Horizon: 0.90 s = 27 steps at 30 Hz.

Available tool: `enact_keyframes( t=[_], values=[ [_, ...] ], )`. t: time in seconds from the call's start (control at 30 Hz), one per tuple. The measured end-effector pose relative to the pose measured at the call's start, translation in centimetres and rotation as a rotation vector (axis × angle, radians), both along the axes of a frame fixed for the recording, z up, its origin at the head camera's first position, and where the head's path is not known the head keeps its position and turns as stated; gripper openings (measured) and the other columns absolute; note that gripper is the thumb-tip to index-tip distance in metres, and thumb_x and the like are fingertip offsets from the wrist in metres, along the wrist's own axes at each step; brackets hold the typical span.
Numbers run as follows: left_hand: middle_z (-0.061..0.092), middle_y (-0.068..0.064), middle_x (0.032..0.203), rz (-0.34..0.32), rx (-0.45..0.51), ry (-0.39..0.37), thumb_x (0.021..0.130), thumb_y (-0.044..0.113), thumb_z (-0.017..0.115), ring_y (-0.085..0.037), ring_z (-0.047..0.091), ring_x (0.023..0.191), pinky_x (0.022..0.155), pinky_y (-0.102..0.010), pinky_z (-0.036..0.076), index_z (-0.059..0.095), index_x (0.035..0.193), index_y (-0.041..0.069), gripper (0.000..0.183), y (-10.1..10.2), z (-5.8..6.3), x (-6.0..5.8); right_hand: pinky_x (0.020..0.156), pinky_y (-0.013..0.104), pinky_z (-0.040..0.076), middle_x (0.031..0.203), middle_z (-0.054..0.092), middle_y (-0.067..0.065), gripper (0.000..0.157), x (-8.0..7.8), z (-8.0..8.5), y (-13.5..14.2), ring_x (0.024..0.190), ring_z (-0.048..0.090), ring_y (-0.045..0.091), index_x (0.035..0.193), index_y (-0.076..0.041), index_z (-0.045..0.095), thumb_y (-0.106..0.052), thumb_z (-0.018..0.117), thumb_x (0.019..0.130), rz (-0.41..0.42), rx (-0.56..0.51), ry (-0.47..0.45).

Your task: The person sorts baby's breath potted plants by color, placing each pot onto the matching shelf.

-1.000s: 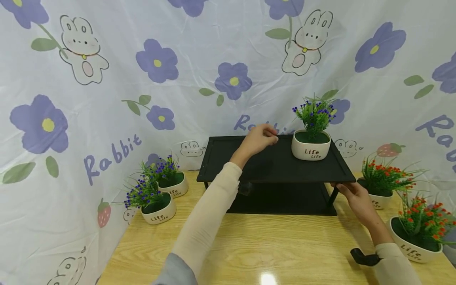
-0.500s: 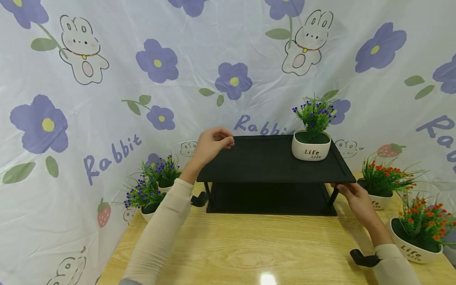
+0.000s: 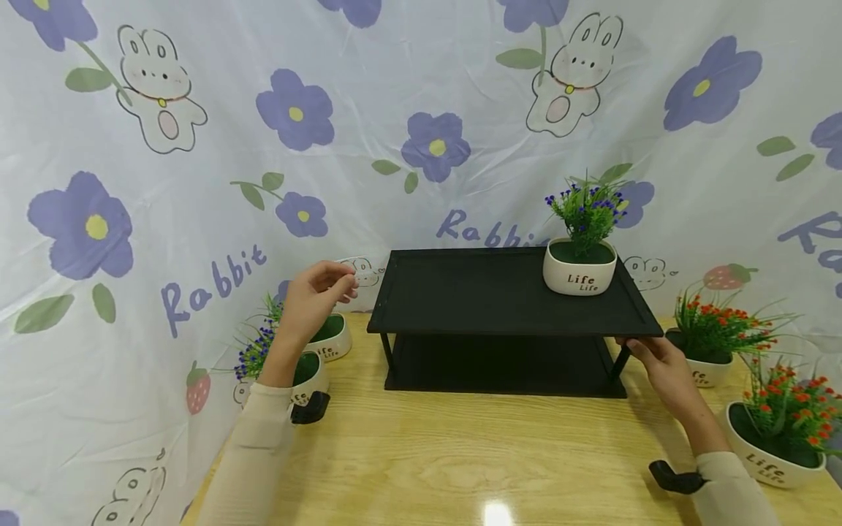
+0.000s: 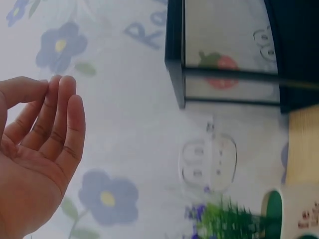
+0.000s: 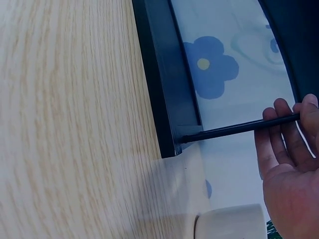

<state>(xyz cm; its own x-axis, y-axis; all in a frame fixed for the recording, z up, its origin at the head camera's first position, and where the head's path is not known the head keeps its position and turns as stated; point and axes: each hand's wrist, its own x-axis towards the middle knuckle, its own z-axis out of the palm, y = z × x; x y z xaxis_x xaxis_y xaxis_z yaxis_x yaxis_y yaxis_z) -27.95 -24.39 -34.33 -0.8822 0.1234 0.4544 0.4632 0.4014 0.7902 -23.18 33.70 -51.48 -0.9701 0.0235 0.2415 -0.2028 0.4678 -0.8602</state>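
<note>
A black two-tier rack [image 3: 460, 292] stands on the wooden table in the head view. My right hand [image 3: 667, 376] grips the rack at its front right corner, just under the top shelf. In the right wrist view, the fingers [image 5: 279, 134] wrap behind the thin black leg [image 5: 234, 130], with the thumb near its upper end. Left of the rack, my left hand [image 3: 314, 303] is raised in the air, loosely bent and holding nothing. A white pot with purple flowers [image 3: 579, 276] sits on the right part of the top shelf. My left forearm partly hides two similar pots.
At the left, a rear white pot [image 3: 337, 342] and a front one [image 3: 314, 383] stand on the table [image 3: 460, 453]. Two pots with red flowers, one behind [image 3: 710, 371] and one nearer [image 3: 776, 456], flank my right arm. A rabbit-print cloth [image 3: 368, 80] hangs behind.
My left hand has moved left and down, from above the top shelf to beside the rack over the left pots. The right hand stays at the leg. The view has shifted slightly.
</note>
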Motion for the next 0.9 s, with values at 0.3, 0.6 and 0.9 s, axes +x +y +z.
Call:
enact_keyframes(
  t=[0.3, 0.6, 0.9],
  values=[
    [0.078, 0.007, 0.094, 0.094, 0.111, 0.05, 0.107, 0.011, 0.066, -0.005, 0.075, 0.082, 0.077, -0.018, 0.062, 0.072, 0.118, -0.003, 0.019, -5.5, -1.2, 3.3, 0.094, 0.008, 0.05, 0.129, 0.063, -0.016, 0.045, 0.1, 0.0, -0.1, 0.118, 0.05, -0.018, 0.147, -0.012, 0.057, -0.041, 0.044, 0.115, -0.02, 0.004, -0.023],
    [0.079, 0.011, 0.094, 0.271, 0.204, 0.026, 0.105, 0.009, 0.068, -0.004, 0.074, 0.087, 0.082, -0.012, 0.059, 0.072, 0.119, -0.007, 0.021, -10.6, -3.4, 5.7, 0.092, 0.004, 0.046, 0.129, 0.065, -0.011, 0.042, -0.1, -0.1, -0.1, 0.119, 0.051, -0.017, 0.147, -0.013, 0.057, -0.038, 0.045, 0.116, -0.009, -0.013, 0.015],
    [0.076, 0.019, 0.096, 0.503, 0.231, 0.037, 0.103, 0.007, 0.07, 0.003, 0.072, 0.091, 0.087, -0.007, 0.053, 0.074, 0.118, -0.01, 0.023, -14.1, -6.8, 6.7, 0.092, 0.004, 0.046, 0.131, 0.063, -0.012, 0.044, -0.1, -0.3, -0.1, 0.12, 0.049, -0.018, 0.148, -0.015, 0.056, -0.041, 0.044, 0.115, -0.001, -0.024, -0.011]
  ],
)
